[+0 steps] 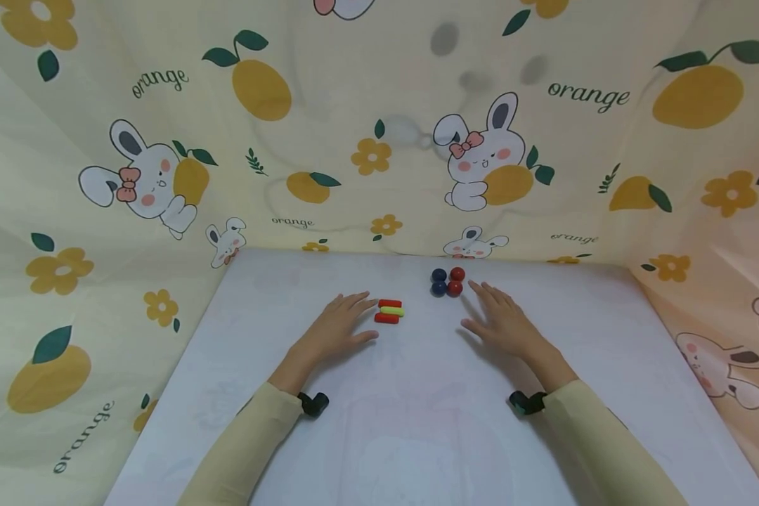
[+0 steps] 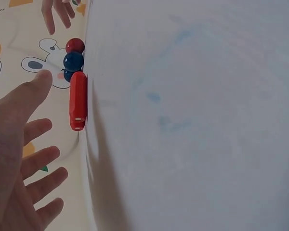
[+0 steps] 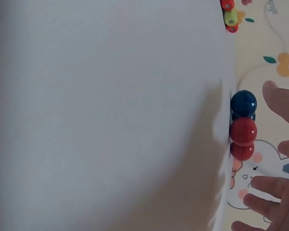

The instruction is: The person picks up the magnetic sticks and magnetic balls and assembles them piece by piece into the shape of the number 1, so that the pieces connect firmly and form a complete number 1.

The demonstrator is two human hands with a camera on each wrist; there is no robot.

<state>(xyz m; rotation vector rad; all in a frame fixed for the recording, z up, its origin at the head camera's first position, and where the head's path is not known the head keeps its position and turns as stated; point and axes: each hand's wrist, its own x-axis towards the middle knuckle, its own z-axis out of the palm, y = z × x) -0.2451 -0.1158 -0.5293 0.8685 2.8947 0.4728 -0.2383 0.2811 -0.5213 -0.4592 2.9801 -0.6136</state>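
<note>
Two red sticks (image 1: 386, 318) and one yellow-green stick (image 1: 392, 310) lie side by side on the white table. My left hand (image 1: 341, 325) is spread just left of them, holding nothing; its fingertips come close to the sticks, and I cannot tell whether they touch. Two dark blue balls (image 1: 439, 282) and two red balls (image 1: 457, 281) stand grouped farther back. To the right of the balls is my right hand (image 1: 502, 322), fingers spread and nothing held. The left wrist view shows the red stick (image 2: 78, 98) beyond the thumb. Blue and red balls (image 3: 243, 131) appear beside the right fingers.
Behind the white table (image 1: 417, 436) hangs a cream cloth (image 1: 367, 84) printed with rabbits and oranges, which also runs along both sides. A dark wrist device (image 1: 314, 405) is on the left wrist, and another (image 1: 527, 403) on the right.
</note>
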